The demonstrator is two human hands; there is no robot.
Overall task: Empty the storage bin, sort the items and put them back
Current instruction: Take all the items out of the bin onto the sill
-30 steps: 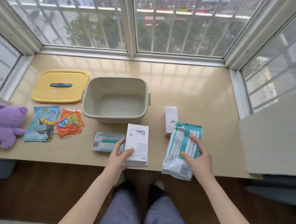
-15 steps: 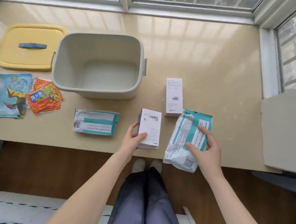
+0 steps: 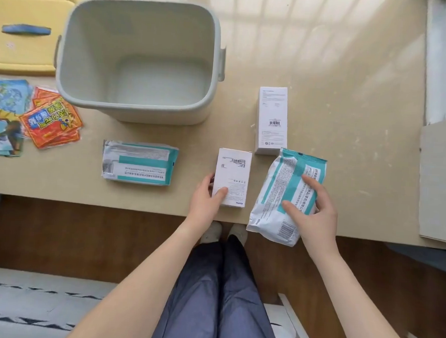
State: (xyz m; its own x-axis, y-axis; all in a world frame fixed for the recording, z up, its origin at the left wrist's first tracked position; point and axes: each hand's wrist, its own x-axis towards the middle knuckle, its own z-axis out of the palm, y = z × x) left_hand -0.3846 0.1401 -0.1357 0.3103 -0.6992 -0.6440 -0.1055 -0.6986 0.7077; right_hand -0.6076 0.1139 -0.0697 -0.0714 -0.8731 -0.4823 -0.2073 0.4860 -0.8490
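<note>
- Beige window-ledge counter fills the upper view. The storage bin stands on it at 11 o'clock, open, with nothing inside.
- The left hand grasps the small white box by its near end, thumb on top. The right hand clasps the teal-and-white pouch, whose near end overhangs the counter's edge.
- The step looks like grouping like with like before refilling. The small box would go beside the tall white box, just at its 1 o'clock. The pouch would go with the matching teal pack, off at 9 o'clock.
- Lift the soft pouch rather than drag it, since it could sag or slide off the edge.
- The small box and the left hand lie between the pouch and the pack, so park the box first.
- The yellow lid sits at 10 o'clock. The red sachets and the blue picture cards sit at 9 o'clock, well apart from both hands.
</note>
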